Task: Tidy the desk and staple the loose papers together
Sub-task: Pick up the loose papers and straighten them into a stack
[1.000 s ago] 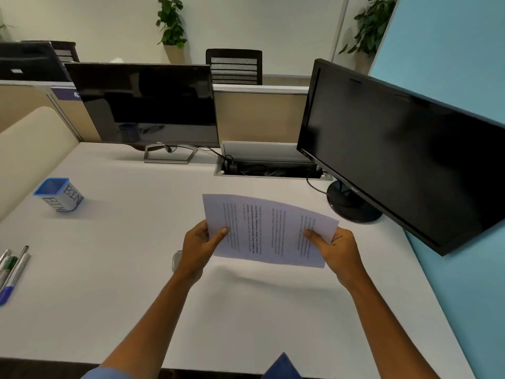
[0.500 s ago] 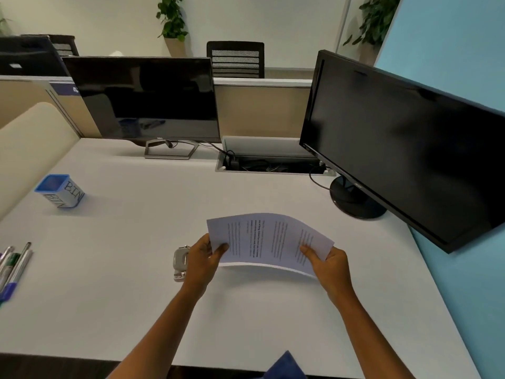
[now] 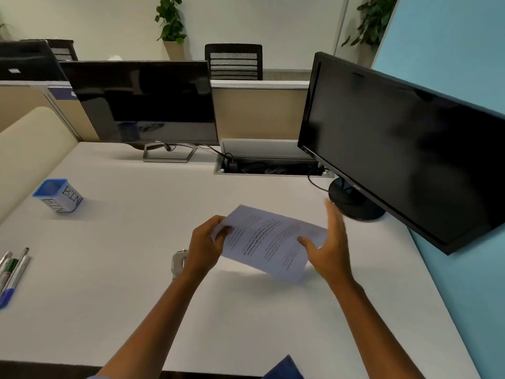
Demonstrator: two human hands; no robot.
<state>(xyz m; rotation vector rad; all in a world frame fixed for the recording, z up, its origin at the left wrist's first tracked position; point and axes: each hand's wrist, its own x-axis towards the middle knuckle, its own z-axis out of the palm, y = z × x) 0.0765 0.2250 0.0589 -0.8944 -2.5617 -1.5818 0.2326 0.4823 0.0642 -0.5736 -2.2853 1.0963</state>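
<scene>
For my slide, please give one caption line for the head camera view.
Left hand grips printed white paper sheets above white desk; right hand open beside them, small metal stapler nearby.

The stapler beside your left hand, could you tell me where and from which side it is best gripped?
Probably the stapler by its long sides, from above with the right hand, which is open. The left hand pinches the papers and hides its right side; its near end shows.
</scene>
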